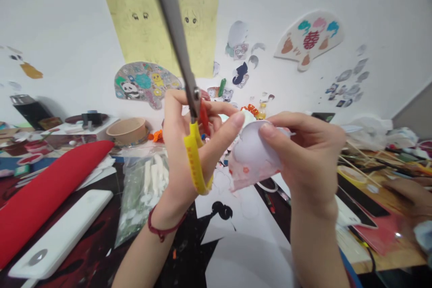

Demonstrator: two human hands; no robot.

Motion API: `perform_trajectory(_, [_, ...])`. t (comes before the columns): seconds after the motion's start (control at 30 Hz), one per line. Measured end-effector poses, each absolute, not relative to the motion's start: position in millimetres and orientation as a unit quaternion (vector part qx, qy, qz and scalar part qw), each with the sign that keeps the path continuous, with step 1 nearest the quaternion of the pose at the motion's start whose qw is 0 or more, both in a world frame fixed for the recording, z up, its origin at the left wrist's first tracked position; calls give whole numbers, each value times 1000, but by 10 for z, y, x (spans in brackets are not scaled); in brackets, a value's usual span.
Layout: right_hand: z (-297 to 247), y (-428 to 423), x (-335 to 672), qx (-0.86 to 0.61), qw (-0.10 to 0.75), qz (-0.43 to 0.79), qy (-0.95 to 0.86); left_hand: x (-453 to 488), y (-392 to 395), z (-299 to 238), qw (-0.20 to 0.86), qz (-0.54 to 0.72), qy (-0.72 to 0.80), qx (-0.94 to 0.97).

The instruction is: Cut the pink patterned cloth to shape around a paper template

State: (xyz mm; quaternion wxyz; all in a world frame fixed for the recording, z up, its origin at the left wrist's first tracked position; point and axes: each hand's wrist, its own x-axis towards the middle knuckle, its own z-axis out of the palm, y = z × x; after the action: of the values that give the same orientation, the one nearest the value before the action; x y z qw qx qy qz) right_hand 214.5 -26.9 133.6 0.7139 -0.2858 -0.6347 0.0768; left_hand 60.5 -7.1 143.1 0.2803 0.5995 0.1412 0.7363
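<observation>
**Scissors raised, cutout pinched**

Left hand [189,144] closes firmly around yellow-handled scissors [194,162], blades shut and pointing up out of frame. Right hand [305,157] pinches a white, pink-stained cutout [251,157] between thumb and fingers, centre frame, just beside the left thumb and clear of the blades. Lower left, a plastic bag [141,193] of white pieces lies beside a red cushion [50,193]. Another person's hand [405,193] rests at right edge.
</observation>
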Motion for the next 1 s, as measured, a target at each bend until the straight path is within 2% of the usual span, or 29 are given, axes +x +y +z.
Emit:
perform_trajectory(0.2, [1350,-295,2111,-279,704,97,-646,617,-92,1372,327,696,128,626])
perform_trajectory(0.5, [1332,-284,2129,-280,704,122,-641,655,-151,1446,266,728,129,618])
perform_trajectory(0.77, [1368,-298,2136,-254,708,77,-654,650,-111,1394,329,699,106,627])
perform_trajectory(1.0, [1375,-271,2195,-252,681,30,-687,649,-98,1346,326,695,111,631])
